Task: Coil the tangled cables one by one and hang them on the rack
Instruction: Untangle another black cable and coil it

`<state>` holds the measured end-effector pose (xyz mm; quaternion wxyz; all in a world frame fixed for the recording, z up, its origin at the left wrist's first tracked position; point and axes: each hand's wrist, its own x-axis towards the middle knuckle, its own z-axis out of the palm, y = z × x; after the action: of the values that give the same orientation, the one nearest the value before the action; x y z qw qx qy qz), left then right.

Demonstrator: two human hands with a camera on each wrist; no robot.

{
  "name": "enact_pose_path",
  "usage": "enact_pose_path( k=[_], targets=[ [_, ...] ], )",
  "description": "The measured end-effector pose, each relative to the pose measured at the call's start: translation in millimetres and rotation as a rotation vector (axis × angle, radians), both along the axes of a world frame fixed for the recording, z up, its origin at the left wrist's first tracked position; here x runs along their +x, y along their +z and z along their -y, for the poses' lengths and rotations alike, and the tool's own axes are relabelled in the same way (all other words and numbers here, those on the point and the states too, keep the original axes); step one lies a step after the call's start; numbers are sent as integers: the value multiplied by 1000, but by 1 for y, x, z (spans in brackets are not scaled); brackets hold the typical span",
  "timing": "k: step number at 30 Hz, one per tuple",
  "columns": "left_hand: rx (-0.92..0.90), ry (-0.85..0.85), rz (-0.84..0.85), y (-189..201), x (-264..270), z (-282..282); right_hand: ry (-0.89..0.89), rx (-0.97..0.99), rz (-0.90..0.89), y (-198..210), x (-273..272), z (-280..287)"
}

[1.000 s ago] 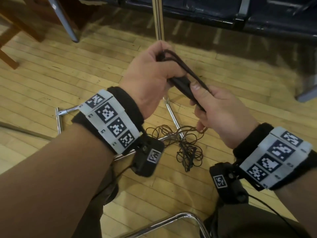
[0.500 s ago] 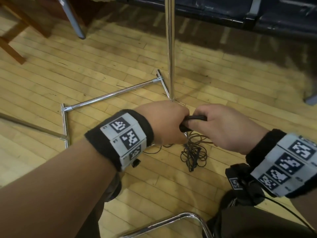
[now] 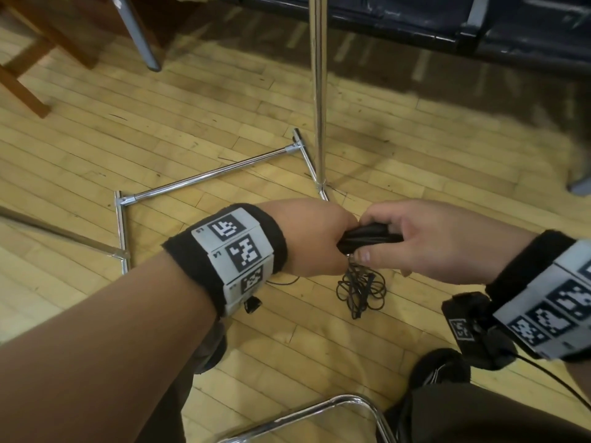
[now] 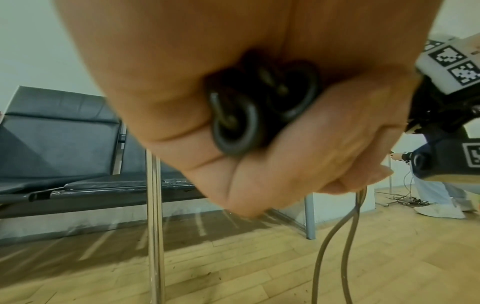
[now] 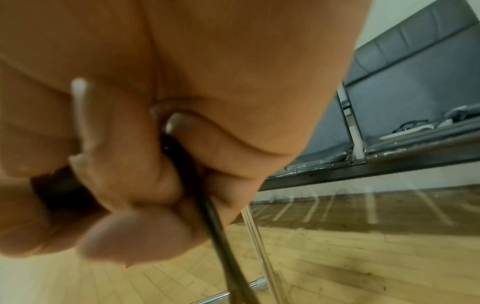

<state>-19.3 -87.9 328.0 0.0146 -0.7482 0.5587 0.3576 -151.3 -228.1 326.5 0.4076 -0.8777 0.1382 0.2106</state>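
We hold a black cable (image 3: 367, 239) between both hands above the wooden floor (image 3: 192, 116), in front of the rack (image 3: 318, 91). Our left hand (image 3: 315, 238) is clenched round the folded loops, and our right hand (image 3: 425, 241) pinches the same bundle from the other side. The cable looks light, thin and floppy, so we judge the loops would spring loose if the hold slackens; best gripped across the middle of the bundle. More tangled cable (image 3: 359, 290) lies on the floor below, with strands running up toward our hands.
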Motion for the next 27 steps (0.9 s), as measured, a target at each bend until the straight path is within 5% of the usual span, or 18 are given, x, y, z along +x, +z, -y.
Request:
enact_pose_path(
  k=[7,11,16,21,27],
  targets=[
    [71,-39,-5,-5,-5,3,-61,-52,149,10,-9,18],
    [-58,96,-201,4,-3,5,-234,58,305,6,-8,25],
    [-311,256,-262,7,10,9,-416,274,240,-2,-5,22],
    [-334,449,-333,-2,19,7,-354,190,140,-7,0,16],
    [-286,450,-552,-1,16,5,-354,33,80,-12,1,16]
  ],
)
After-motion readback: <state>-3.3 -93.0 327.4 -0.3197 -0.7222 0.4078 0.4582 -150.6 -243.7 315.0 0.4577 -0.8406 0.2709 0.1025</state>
